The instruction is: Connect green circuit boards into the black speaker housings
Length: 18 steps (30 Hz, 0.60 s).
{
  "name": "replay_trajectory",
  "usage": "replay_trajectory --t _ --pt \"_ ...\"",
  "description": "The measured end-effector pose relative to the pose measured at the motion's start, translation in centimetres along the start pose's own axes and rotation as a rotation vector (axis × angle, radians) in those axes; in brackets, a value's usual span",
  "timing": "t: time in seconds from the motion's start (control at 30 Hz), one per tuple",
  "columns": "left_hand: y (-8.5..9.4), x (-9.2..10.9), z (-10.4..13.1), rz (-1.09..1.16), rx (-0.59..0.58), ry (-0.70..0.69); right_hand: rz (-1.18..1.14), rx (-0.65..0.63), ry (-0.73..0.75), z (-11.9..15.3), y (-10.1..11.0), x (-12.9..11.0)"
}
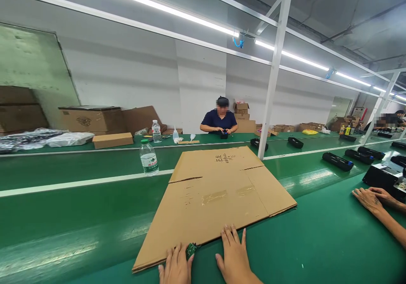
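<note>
A flattened cardboard box (222, 178) lies in front of me across the green work surface. At its near edge, my left hand (176, 265) is closed, with a small green circuit board (190, 250) between thumb and forefinger. Dark bits, perhaps wires, stick out at the board's right side. My right hand (234, 256) is open and empty, its fingers spread and the fingertips touching the near edge of the cardboard.
A water bottle (149, 159) stands left beyond the cardboard. A white post (274, 76) rises at its far right corner. Black elongated housings (338, 161) lie along the line at right, near another person's hands (369, 199). A co-worker (218, 121) sits opposite.
</note>
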<state>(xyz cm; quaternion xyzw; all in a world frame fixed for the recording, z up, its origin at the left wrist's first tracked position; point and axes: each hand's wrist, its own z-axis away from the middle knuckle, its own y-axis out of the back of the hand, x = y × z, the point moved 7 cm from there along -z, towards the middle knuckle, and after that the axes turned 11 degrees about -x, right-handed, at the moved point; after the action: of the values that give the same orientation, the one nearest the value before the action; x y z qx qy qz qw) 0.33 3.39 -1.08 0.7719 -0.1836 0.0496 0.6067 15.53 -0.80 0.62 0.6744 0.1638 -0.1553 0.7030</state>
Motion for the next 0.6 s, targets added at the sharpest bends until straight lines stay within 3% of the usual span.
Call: replay_trajectory --t 0.17,0.33,0.5,0.6 --pt "-1.8 -0.7 -0.4 0.063 -0.075 0.013 0.014 -0.078 -0.022 -0.1 -0.2 0.2" --pt "-1.8 -0.9 -0.3 0.083 -0.065 0.033 0.049 -0.108 -0.038 -0.4 -0.5 0.5" --pt "-2.3 -1.1 -0.9 0.097 -0.161 -0.017 0.063 -0.094 -0.031 -0.5 -0.4 0.7" --pt "-2.4 -1.2 -1.0 0.098 -0.144 -0.023 0.097 -0.065 -0.03 -0.1 -0.4 0.6"
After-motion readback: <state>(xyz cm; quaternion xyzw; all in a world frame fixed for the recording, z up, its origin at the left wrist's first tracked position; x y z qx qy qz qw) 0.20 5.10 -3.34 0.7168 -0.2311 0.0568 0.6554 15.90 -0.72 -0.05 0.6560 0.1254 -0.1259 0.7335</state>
